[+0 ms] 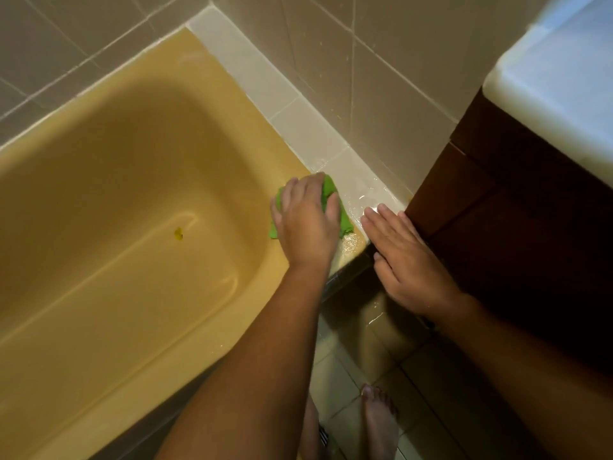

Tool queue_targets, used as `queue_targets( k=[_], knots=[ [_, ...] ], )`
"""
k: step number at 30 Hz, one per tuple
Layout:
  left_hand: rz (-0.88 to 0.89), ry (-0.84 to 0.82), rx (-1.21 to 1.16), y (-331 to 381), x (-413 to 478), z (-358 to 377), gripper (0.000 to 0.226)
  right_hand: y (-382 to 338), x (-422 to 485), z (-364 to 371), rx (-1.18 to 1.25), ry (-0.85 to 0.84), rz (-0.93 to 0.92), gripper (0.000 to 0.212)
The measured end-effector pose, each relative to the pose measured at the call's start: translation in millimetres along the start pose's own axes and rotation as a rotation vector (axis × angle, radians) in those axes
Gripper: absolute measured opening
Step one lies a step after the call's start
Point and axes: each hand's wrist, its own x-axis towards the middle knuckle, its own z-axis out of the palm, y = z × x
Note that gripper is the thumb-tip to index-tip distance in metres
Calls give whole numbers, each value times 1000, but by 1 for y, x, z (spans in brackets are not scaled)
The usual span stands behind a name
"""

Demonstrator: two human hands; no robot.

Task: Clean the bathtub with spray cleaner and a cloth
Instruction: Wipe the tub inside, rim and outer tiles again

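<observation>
Head view: yellow bathtub [212,78] basin lies open at left. Your left hand [306,220] curls its fingers over the green cloth [330,189], bunched on the tub's rim corner against the tiled ledge [298,121]. Your right hand [409,260] rests flat there, fingers pressed together, just beside the dark cabinet [514,210].

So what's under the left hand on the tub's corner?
A green cloth, bunched on the yellow bathtub rim; its edges poke out around the left hand. The cloth's middle and the rim below it are covered.
</observation>
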Motion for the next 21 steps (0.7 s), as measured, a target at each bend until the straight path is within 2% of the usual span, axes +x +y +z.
queue_targets(
  k=[3, 7, 9, 12, 14, 17, 21],
  knots=[
    [151, -111, -22, 8, -41, -8, 40, 3, -2, -4, 14, -34, -6, 66],
    [275, -220, -93, -27, -74, -35, 43, 6, -2, -10, 9, -57, -29, 65],
    [220, -196, -148, -45, -67, -42, 41, 5, -2, -9, -8, -50, -27, 65],
    [-7, -39, -212, -46, -24, -34, 37, 2, -2, -5, -13, -24, -6, 64],
    [-103, 40, -141, -27, 2, -18, 37, -2, -2, -1, -14, 0, 10, 62],
    [41, -20, -38, -4, -10, -2, 38, -6, -2, 4, 5, 44, 28, 58],
    [279, -216, -101, -23, -65, -27, 42, -9, 0, 0, -3, 62, 22, 54]
  ],
)
